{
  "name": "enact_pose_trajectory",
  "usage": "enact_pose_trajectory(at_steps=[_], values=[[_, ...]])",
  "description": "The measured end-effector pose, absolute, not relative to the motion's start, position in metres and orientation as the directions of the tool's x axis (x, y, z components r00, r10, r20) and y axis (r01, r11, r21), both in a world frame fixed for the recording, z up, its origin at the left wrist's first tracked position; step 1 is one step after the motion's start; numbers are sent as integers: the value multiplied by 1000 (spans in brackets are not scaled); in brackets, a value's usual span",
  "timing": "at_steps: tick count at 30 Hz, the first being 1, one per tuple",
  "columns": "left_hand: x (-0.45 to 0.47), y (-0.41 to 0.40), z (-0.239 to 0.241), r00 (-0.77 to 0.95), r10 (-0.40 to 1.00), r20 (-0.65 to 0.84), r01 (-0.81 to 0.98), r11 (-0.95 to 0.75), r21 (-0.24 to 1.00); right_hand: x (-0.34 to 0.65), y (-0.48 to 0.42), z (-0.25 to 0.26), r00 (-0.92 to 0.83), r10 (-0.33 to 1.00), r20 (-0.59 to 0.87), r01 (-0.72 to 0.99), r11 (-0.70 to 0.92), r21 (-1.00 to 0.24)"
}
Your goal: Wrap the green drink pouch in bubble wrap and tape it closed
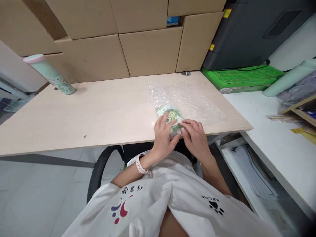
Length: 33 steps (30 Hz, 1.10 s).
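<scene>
A small green-and-white printed item [171, 117] lies wrapped in clear bubble wrap [190, 100] near the front edge of the light wooden desk [98, 112]. My left hand [164, 135], with a pink watch on its wrist, rests on the item's near left side, fingers curled over the wrap. My right hand [195, 136] presses on the wrap at the item's near right side, fingers bent and close together. Both hands touch each other's fingertips over the item. The rest of the bubble wrap spreads flat behind and to the right.
A mint bottle with a pink lid [50, 74] stands at the desk's back left. Cardboard boxes [128, 39] line the back. A green crate [240, 78] under a black bin [254, 29] sits at the right, beside a white table [278, 141]. A chair [103, 168] is below the desk.
</scene>
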<state>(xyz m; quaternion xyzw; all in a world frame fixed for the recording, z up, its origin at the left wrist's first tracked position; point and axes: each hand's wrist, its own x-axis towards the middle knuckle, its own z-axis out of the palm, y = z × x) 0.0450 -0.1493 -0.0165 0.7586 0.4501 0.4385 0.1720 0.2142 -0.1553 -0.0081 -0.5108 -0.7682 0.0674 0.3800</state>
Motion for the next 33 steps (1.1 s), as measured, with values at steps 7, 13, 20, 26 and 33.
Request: enact_pose_trajectory(at_steps=[7, 13, 20, 26, 33], values=[[-3, -148, 0, 111, 994, 0, -200, 22, 979, 190, -163, 1, -263, 846, 463, 670, 506, -543], [-36, -161, -9, -147, 987, 57, -246, -93, 965, 153, -165, 7, -451, 788, 419, 471, 609, -638], [-9, -173, -13, -123, 871, 475, 176, -452, 875, 152, -131, 11, -479, 769, 423, 398, 619, -676], [17, -162, -14, 320, 618, 718, 505, -752, 423, 188, -123, -3, -474, 784, 402, 497, 615, -612], [30, -150, -27, 448, 532, 718, 546, -799, 251, 234, -147, 0, -327, 860, 391, 591, 509, -626]])
